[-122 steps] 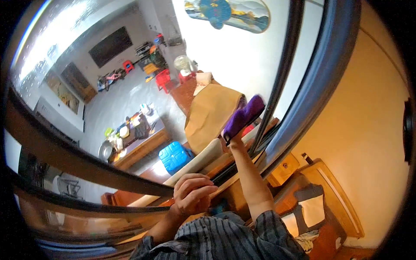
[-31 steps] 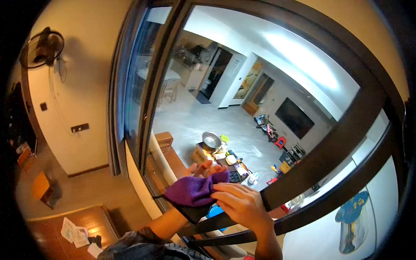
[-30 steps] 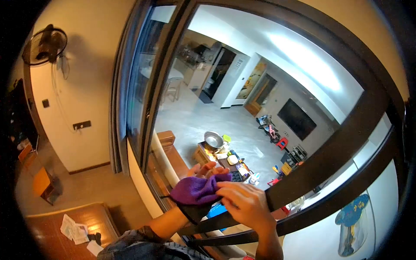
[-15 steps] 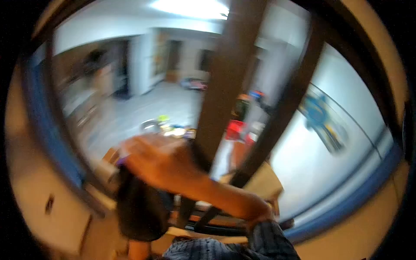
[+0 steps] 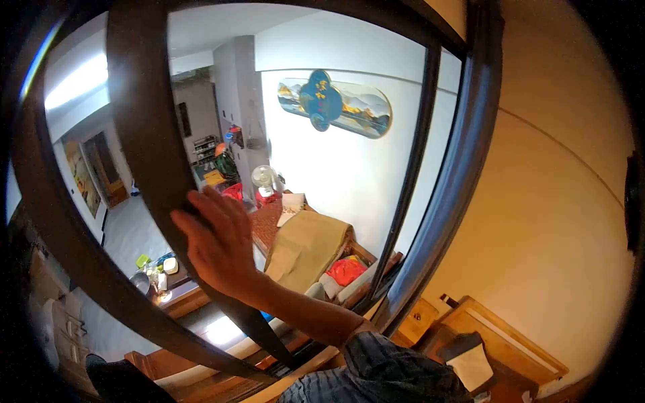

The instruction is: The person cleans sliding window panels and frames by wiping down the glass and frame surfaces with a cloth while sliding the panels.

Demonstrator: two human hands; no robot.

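Fingers (image 5: 222, 209) of our right hand (image 5: 225, 256) spread apart and slightly bent, clamped on nothing that we can see; they lie over the right side of a dark bar (image 5: 141, 87), left of centre. Contact looks likely, though the palm hides how firm it is. The bar runs from upper left of the frame down to lower centre, leaning. Black cover (image 5: 124, 379) at the lower left edge, perhaps over our left hand; no fingers show there, so we cannot tell how they stand. Our judgement of the bar: stiff, smooth, part of a fairly heavy framed panel, tough in itself, a little slippery to a flat palm. Any glass beside it would be brittle; we cannot tell surely which openings are glazed. Best hold: fingers hooked round the bar's edge near mid-height, pressure kept on the frame. The cover we take for light, soft and pliable, best held by its rim, which is out of sight. Beyond the bar: tan cover (image 5: 306, 242) at centre, red cloth (image 5: 347, 270) just right of it, fan (image 5: 263, 176) above and left, plaque (image 5: 320, 101) on the wall at upper centre. Striped sleeve (image 5: 403, 373) at lower right of centre.
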